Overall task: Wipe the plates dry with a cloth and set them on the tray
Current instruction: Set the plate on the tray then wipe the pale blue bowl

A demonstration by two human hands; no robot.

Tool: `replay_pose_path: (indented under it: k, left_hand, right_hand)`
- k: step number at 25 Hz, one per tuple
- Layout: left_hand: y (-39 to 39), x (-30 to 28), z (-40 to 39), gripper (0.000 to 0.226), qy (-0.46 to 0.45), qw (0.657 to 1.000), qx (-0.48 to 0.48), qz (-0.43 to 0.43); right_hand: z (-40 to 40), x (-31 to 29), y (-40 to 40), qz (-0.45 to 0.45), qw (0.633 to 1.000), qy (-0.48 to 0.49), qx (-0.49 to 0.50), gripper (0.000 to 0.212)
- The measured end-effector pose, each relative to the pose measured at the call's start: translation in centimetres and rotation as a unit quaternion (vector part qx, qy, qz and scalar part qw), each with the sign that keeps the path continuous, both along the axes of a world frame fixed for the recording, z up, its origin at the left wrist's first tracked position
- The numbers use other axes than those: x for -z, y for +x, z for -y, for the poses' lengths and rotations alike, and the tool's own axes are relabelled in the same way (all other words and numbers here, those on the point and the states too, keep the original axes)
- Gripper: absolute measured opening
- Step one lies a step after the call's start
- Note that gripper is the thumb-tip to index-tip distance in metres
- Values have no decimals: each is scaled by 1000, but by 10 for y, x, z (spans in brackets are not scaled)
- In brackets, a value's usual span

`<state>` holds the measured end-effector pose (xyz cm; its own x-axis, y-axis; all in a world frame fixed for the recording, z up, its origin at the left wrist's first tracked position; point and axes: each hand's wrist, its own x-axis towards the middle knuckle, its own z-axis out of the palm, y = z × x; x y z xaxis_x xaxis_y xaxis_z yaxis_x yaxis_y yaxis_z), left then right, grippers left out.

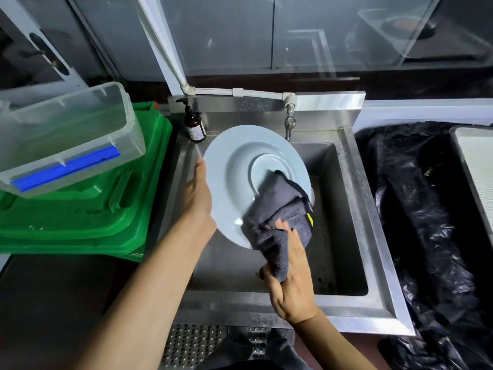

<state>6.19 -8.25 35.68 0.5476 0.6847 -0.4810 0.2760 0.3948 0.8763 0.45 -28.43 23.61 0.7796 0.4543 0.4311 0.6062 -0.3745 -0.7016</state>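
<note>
A large pale blue plate is held tilted over the steel sink, its underside with the foot ring facing me. My left hand grips its left rim, fingers hidden behind the plate. My right hand holds a dark grey cloth and presses it against the plate's lower right part. The cloth covers that edge of the plate. A metal tray shows at the far right edge, only partly in view.
A tap hangs over the sink's back, with a brown soap pump bottle at its left corner. Left of the sink sit green crates with a clear plastic bin on top. Black plastic sheeting lies right of the sink.
</note>
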Motion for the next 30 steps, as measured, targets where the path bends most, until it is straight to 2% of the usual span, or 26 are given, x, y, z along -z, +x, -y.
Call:
replay_pose_path:
  k: [1, 3, 6, 8, 9, 11, 14, 16, 19, 21, 23, 24, 25, 27, 28, 30]
  left_hand:
    - [-3, -2, -1, 38, -17, 1000, -1, 8]
    - [-8, -3, -1, 38, -28, 999, 9, 14]
    - [-14, -4, 2, 39, -9, 999, 26, 24]
    - [-17, -6, 6, 43, 3, 998, 58, 35]
    - [-19, -5, 9, 43, 17, 996, 77, 31]
    - [-24, -3, 15, 39, 38, 995, 94, 21]
    - [-26, -4, 20, 46, 63, 994, 83, 17]
    - [-27, -7, 21, 48, 79, 993, 83, 19]
    - [-29, -13, 21, 32, 81, 989, 119, 30]
    - [-29, -13, 20, 29, 91, 988, 124, 28]
    - [-27, -11, 22, 30, 101, 988, 117, 20]
    - [-27, -8, 24, 31, 104, 987, 118, 19]
    - [-27, -6, 25, 30, 105, 986, 124, 22]
    - [-26, -4, 28, 28, 94, 987, 127, 30]
    - [-24, -2, 27, 29, 89, 989, 118, 27]
    - [-20, -2, 24, 38, 92, 992, 91, 11]
  right_hand:
    - [1, 1, -2, -84, 995, 26, 45, 61]
    - [1, -8, 3, -227, 958, 94, 146, 68]
    - [-4, -35, 37, -297, 917, 179, 199, 58]
    - [-6, -58, 68, -314, 907, 203, 194, 56]
    - [-6, -67, 81, -313, 910, 207, 179, 55]
    - [-9, -84, 92, -273, 931, 201, 133, 36]
    - [-14, -99, 93, -157, 982, 104, 36, 16]
    - [-12, -95, 102, -146, 985, 91, 2, 19]
    - [-13, -97, 108, -272, 951, 127, 76, 29]
    - [-15, -97, 98, -215, 970, 88, 64, 29]
    - [-15, -97, 92, -117, 993, 30, -10, 34]
    - [-16, -99, 96, -111, 993, 10, -26, 39]
    - [-17, -104, 101, -144, 990, 8, -7, 39]
    - [-25, -114, 106, -208, 976, 19, 61, 28]
    - [-29, -118, 103, -181, 981, 18, 66, 26]
    - [-31, -116, 94, -61, 998, -15, 1, 39]
